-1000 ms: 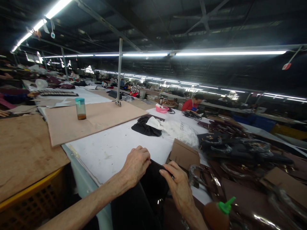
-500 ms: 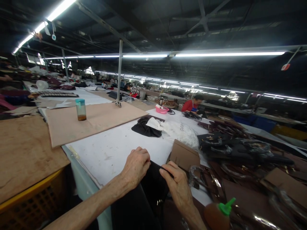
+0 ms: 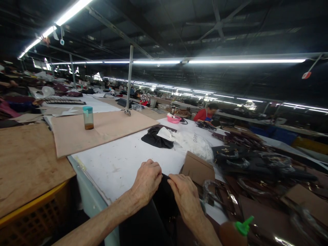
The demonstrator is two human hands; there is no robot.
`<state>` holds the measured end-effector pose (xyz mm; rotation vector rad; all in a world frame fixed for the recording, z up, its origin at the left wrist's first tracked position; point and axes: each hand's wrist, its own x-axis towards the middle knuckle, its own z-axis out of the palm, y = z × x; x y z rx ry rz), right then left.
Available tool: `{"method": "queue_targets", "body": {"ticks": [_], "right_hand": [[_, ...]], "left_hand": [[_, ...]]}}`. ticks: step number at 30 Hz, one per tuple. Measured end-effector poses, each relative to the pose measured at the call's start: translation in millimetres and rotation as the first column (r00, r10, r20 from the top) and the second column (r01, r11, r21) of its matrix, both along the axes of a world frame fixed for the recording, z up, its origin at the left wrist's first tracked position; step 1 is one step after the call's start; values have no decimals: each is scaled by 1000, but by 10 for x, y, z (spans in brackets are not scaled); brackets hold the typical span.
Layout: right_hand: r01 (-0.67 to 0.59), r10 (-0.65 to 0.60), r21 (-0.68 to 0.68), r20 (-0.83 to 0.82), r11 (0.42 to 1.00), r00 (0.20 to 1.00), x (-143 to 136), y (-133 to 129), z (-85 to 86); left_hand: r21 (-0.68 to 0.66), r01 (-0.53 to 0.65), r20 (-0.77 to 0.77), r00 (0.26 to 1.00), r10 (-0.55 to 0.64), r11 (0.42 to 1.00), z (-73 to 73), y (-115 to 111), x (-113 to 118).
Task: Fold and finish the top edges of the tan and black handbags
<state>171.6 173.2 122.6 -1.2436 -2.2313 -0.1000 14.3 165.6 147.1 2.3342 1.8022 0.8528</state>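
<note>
A black bag (image 3: 164,196) stands at the near edge of the table, its lower part running out of the picture. My left hand (image 3: 148,179) grips its upper edge, fingers curled over it. Close beside it, my right hand (image 3: 185,193) pinches the same edge between thumb and fingers. A short stretch of the rim shows between the two hands. To the right of my right forearm is a squeeze bottle (image 3: 234,232) of brown liquid with a green nozzle, partly cut off by the frame.
Dark red and black bags (image 3: 271,205) with wrapped handles cover the right side. A brown board (image 3: 198,167), white plastic bag (image 3: 197,145) and black cloth (image 3: 156,137) lie ahead. A capped bottle (image 3: 88,118) stands on a beige sheet (image 3: 107,131). A yellow basket (image 3: 38,212) is at left.
My right hand has slid left along the bag's edge, closer to my left hand. My left hand keeps its grip. The view has shifted slightly.
</note>
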Motion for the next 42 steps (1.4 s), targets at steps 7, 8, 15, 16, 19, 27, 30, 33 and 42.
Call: {"method": "queue_targets", "body": {"ticks": [7, 8, 15, 16, 19, 27, 30, 33, 42], "right_hand": [[41, -42, 12, 106, 999, 993, -65, 40, -30], [36, -36, 6, 105, 999, 994, -47, 35, -21], [1, 14, -128, 112, 992, 994, 161, -80, 126], [-1, 17, -146, 106, 989, 994, 187, -86, 123], [7, 5, -162, 74, 987, 997, 251, -77, 63], [-5, 9, -89, 44, 996, 999, 327, -84, -48], [-10, 12, -49, 48, 999, 999, 320, -106, -44], [-25, 25, -6, 38, 1000, 999, 318, -119, -50], [20, -17, -38, 72, 999, 997, 333, -102, -64]], "left_hand": [[-111, -16, 60, 998, 23, 994, 30, -50, -174], [-129, -15, 66, 998, 24, 992, 37, -51, -246], [-464, 425, 346, 895, -283, 777, 163, 30, -758], [-477, 482, 402, 863, -306, 734, 174, 45, -776], [-462, 480, 363, 870, -334, 746, 197, 75, -731], [-266, 291, -238, 904, -355, 919, 280, 78, -467], [-179, 338, -353, 855, -381, 924, 282, 71, -416], [-141, 374, -369, 839, -399, 917, 280, 58, -390], [-93, 439, -330, 833, -444, 894, 294, -7, -351]]}}
